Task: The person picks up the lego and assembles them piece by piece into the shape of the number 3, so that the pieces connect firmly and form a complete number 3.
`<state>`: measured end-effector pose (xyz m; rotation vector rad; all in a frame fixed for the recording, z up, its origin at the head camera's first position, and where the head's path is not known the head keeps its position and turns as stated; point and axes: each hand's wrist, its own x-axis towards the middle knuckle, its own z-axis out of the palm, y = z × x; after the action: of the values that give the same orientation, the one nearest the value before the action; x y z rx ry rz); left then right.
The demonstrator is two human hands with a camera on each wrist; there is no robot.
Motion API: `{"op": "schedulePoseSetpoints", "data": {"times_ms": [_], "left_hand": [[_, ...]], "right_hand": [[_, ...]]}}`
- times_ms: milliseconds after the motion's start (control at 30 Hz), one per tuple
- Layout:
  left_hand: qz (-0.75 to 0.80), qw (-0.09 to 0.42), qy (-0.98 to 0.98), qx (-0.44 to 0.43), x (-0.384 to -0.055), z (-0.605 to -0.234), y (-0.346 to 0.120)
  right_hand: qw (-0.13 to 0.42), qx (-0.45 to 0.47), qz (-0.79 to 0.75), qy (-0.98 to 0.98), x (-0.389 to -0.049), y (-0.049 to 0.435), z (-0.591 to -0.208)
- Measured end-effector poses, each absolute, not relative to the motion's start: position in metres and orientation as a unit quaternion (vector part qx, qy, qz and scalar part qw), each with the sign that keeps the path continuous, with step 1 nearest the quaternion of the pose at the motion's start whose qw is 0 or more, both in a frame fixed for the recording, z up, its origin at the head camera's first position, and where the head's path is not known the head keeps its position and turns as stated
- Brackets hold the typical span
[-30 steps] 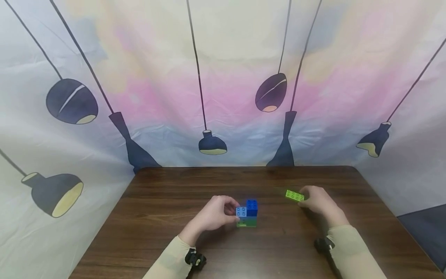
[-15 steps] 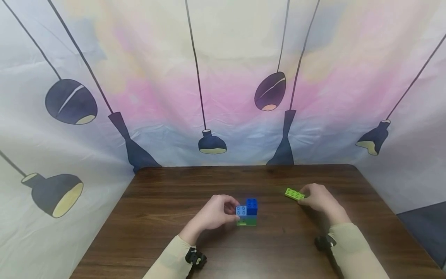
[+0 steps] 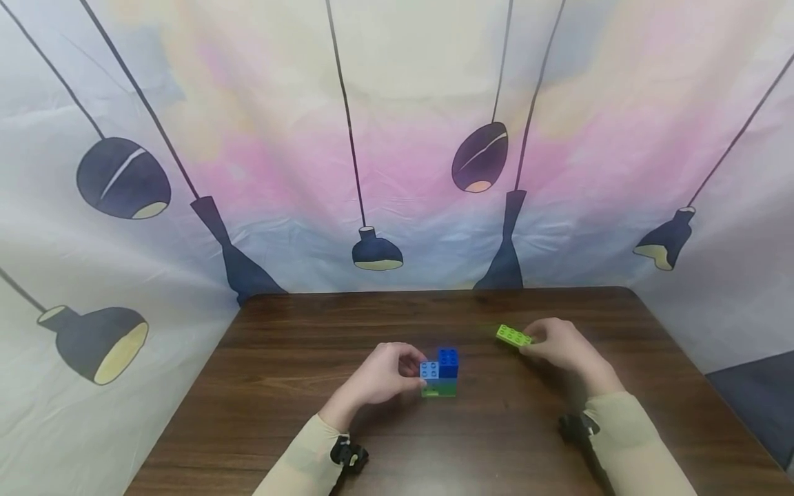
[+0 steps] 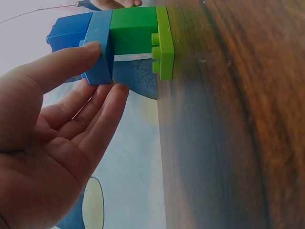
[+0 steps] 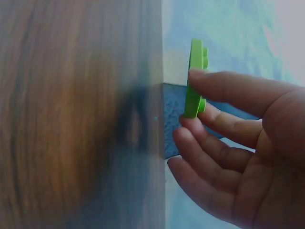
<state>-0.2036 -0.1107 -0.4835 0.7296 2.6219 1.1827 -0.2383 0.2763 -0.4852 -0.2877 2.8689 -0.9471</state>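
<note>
A small stack of toy building bricks stands in the middle of the table. From the bottom it has a thin lime plate [image 4: 165, 47], a green brick [image 4: 135, 31], a light blue brick [image 4: 98, 62] and a dark blue brick [image 3: 448, 363] at its right end. The left hand [image 3: 383, 375] pinches the light blue brick's left end, thumb on the near side and fingers behind. Right of the stack and farther back, the right hand [image 3: 563, 344] holds another thin lime brick [image 3: 512, 335] by one end, between thumb and fingers. In the right wrist view this brick is clear of the tabletop, studs up.
The brown wooden table [image 3: 298, 337] reaches back to a hanging cloth [image 3: 279, 172] printed with lamps. Both wrists carry small black devices, such as the left camera mount [image 3: 349, 455]. A dark surface [image 3: 757, 399] lies beyond the table's right edge.
The right hand has carried the lime brick a little to the left, toward the stack. The left hand keeps its grip and the stack stays put; the head view has tilted slightly.
</note>
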Motion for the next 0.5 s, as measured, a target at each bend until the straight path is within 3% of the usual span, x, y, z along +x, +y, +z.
{"op": "schedulePoseSetpoints", "data": {"times_ms": [500], "left_hand": [[0.402,0.088,0.876,0.250,-0.204,-0.483,-0.112]], "right_hand": [[0.044,-0.146,-0.371,0.916,-0.225,0.241,-0.462]]}}
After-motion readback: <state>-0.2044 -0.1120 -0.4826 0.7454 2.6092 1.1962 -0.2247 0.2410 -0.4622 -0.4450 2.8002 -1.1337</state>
